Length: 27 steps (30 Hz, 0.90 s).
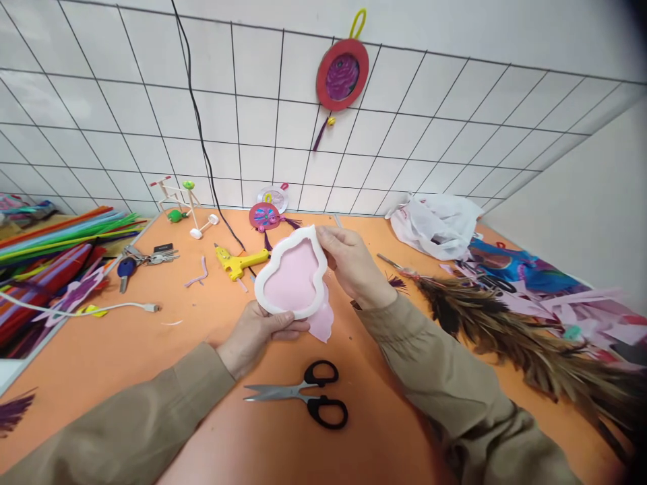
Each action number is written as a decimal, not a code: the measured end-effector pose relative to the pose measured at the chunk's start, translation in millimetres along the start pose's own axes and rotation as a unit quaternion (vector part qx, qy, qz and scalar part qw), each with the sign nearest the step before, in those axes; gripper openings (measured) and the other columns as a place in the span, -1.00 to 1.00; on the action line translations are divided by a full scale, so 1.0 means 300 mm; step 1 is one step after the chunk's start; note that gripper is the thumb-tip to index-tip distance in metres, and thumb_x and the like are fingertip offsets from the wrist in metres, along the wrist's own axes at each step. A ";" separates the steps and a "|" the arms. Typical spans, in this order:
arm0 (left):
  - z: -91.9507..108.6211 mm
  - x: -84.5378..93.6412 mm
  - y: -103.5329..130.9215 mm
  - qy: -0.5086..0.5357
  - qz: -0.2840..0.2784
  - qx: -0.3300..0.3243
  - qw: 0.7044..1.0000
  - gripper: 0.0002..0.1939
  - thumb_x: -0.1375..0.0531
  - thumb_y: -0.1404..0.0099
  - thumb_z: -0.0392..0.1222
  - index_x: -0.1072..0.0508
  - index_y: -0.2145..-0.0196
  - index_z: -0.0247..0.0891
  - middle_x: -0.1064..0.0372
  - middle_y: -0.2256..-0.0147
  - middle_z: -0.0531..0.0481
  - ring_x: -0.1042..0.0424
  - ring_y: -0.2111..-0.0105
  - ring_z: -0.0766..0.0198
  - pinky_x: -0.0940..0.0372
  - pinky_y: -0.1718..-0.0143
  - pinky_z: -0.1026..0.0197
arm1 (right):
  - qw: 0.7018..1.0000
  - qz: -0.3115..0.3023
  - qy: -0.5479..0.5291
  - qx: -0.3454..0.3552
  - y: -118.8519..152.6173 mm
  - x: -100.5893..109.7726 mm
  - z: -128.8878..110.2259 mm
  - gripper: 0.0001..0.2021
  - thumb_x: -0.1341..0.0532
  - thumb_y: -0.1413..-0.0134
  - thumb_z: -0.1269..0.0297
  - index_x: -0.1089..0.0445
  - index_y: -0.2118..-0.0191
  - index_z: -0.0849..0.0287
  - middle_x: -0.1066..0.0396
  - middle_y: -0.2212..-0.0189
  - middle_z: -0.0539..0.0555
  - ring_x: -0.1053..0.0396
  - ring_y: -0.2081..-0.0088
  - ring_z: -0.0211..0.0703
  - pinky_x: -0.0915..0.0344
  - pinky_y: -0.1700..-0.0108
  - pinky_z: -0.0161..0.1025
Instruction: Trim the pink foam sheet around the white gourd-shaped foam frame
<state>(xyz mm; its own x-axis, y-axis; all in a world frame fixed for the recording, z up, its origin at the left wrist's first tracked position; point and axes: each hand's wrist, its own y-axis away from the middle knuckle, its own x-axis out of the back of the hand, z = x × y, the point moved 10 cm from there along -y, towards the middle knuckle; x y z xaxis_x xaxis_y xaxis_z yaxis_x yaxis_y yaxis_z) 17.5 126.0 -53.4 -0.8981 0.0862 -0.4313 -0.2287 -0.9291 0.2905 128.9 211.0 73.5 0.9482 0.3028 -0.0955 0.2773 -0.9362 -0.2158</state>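
Observation:
A white gourd-shaped frame (259, 288) with pink sheet (293, 279) showing in its opening is held up over the orange table. My left hand (260, 333) pinches its lower edge, thumb in front and fingers behind. At the upper right edge, my right hand (351, 263) grips the frame near its pointed tip. A loose flap of pink material (322, 322) hangs out below the frame's right side. Nearer to me lie open-bladed scissors (298, 392) with black handles, pointing left. Just beyond the frame is a yellow glue gun (240, 261).
Keys (151, 256), a white cable (121, 306) and colored pipe cleaners (65, 236) lie left. A feather duster (485, 323), pink scraps (581, 313) and a white plastic bag (437, 222) are right. Round ornaments (263, 215) rest by the tiled wall; another ornament (344, 74) hangs above.

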 end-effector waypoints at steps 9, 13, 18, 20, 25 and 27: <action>-0.039 -0.001 0.003 0.034 0.025 0.045 0.998 -0.62 -0.52 0.04 -0.07 -0.64 0.29 -0.32 -0.65 0.26 -0.19 -0.63 0.25 0.08 -0.47 0.22 0.19 | 1.000 0.024 0.006 -0.013 -0.025 0.010 0.031 -0.72 -0.38 0.16 0.06 -0.45 0.46 0.18 -0.35 0.56 -0.07 -0.19 0.51 -0.32 -0.17 0.43 -0.29; -0.050 0.000 0.002 0.042 0.023 0.058 0.997 -0.64 -0.51 0.00 -0.09 -0.64 0.25 -0.31 -0.65 0.25 -0.17 -0.63 0.24 0.09 -0.47 0.21 0.20 | 0.999 0.027 0.003 -0.035 -0.039 0.021 0.063 -0.77 -0.36 0.15 0.11 -0.48 0.44 0.18 -0.39 0.55 -0.05 -0.28 0.47 -0.27 -0.23 0.42 -0.27; -0.066 0.001 -0.002 0.052 0.013 0.068 0.996 -0.69 -0.49 -0.07 -0.15 -0.64 0.22 -0.31 -0.65 0.22 -0.18 -0.64 0.22 0.08 -0.48 0.22 0.21 | 0.999 0.030 -0.020 -0.041 -0.048 0.033 0.092 -0.80 -0.37 0.16 0.16 -0.47 0.46 0.18 -0.42 0.53 -0.03 -0.35 0.44 -0.24 -0.30 0.37 -0.25; -0.068 0.001 -0.001 0.056 0.014 0.070 0.996 -0.70 -0.49 -0.07 -0.16 -0.65 0.23 -0.32 -0.65 0.22 -0.18 -0.64 0.24 0.09 -0.48 0.23 0.22 | 0.999 0.028 -0.018 -0.034 -0.048 0.035 0.093 -0.81 -0.37 0.15 0.16 -0.49 0.45 0.18 -0.43 0.52 -0.03 -0.35 0.44 -0.25 -0.32 0.35 -0.25; -0.065 -0.008 0.004 0.060 0.009 0.069 0.996 -0.70 -0.49 -0.07 -0.16 -0.65 0.23 -0.31 -0.66 0.24 -0.15 -0.64 0.25 0.13 -0.49 0.24 0.26 | 0.999 0.025 -0.017 -0.035 -0.051 0.039 0.101 -0.83 -0.37 0.10 0.15 -0.52 0.42 0.15 -0.48 0.47 0.01 -0.36 0.42 -0.22 -0.32 0.37 -0.24; -0.063 -0.011 0.004 0.061 0.005 0.069 0.996 -0.70 -0.50 -0.06 -0.16 -0.66 0.24 -0.30 -0.66 0.24 -0.14 -0.64 0.25 0.14 -0.49 0.24 0.26 | 0.998 0.028 -0.021 -0.043 -0.054 0.045 0.107 -0.85 -0.37 0.11 0.18 -0.51 0.46 0.14 -0.47 0.48 0.02 -0.37 0.44 -0.21 -0.32 0.39 -0.24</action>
<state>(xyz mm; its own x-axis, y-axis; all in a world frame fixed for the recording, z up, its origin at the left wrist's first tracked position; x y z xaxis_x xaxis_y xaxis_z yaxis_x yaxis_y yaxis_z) 27.2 117.8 -67.8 -0.8500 0.0247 -0.5262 -0.2767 -0.8709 0.4062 132.1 236.0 44.4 0.9559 0.2545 -0.1468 0.2371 -0.9633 -0.1257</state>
